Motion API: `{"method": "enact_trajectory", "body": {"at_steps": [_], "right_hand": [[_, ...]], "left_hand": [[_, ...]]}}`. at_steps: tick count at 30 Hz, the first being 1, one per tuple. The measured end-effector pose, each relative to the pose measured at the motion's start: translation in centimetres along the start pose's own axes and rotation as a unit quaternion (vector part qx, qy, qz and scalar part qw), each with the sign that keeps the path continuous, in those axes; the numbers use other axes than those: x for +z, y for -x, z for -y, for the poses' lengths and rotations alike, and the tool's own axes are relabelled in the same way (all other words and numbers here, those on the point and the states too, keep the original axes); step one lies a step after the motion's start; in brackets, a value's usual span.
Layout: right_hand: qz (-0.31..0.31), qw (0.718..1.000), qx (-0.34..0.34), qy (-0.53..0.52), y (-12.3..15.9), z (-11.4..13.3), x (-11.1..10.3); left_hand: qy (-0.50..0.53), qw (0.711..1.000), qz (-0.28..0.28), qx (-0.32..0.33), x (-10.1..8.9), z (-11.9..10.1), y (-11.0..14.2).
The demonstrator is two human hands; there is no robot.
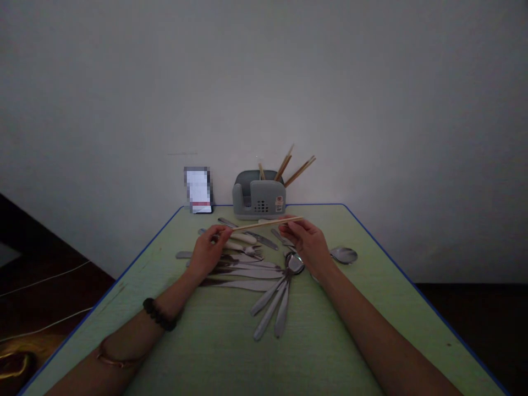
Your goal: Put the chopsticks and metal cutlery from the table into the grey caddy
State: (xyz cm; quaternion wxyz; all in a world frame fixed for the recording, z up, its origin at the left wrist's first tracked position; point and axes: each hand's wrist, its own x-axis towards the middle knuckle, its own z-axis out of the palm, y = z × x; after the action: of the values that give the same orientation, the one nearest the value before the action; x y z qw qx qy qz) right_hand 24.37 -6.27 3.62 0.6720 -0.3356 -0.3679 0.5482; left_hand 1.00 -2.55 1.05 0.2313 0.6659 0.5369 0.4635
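Light wooden chopsticks (264,223) lie nearly level between my two hands, above the table; whether it is one or a pair I cannot tell. My left hand (210,247) pinches the left end, and my right hand (306,242) grips the right end with thumb and fingers closed. Below my left hand lie several table knives (247,272) and a fork (252,251). Several spoons (294,264) are fanned out by my right hand, their handles toward me. Another spoon (344,254) points right beyond my right wrist.
A grey utensil holder (264,199) stands at the table's far edge against the wall, with several chopsticks (300,171) leaning out of it. To its left a phone (198,190) is propped upright. The green table (198,352) has a blue edge.
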Motion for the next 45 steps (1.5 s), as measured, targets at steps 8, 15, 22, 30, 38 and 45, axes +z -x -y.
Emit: {"method": "enact_trajectory", "body": {"at_steps": [8, 15, 22, 30, 38, 45], "right_hand": [[-0.092, 0.994, -0.035, 0.052, -0.3, -0.5, -0.3], [-0.12, 0.98, -0.084, 0.136, -0.4, 0.0, -0.7], [-0.036, 0.86, -0.199, 0.468, -0.1, 0.2, -1.4], [0.035, 0.624, -0.376, 0.684, 0.2, 0.7, -1.5], [0.052, 0.578, -0.39, 0.715, 0.8, 1.1, -0.5], [0.053, 0.586, -0.39, 0.708, 1.0, 1.2, -0.1]], "left_hand": [[0.044, 0.998, -0.022, 0.033, -0.1, -0.6, 0.4], [0.221, 0.975, 0.007, -0.033, 0.5, -1.3, 0.9], [0.478, 0.861, -0.035, -0.17, 0.4, -1.4, 0.3], [0.431, 0.89, -0.01, -0.15, 0.5, -1.5, 0.6], [0.305, 0.948, 0.01, -0.095, 0.9, -0.6, 0.9], [0.249, 0.966, 0.042, -0.055, 0.8, -1.1, 1.2]]}}
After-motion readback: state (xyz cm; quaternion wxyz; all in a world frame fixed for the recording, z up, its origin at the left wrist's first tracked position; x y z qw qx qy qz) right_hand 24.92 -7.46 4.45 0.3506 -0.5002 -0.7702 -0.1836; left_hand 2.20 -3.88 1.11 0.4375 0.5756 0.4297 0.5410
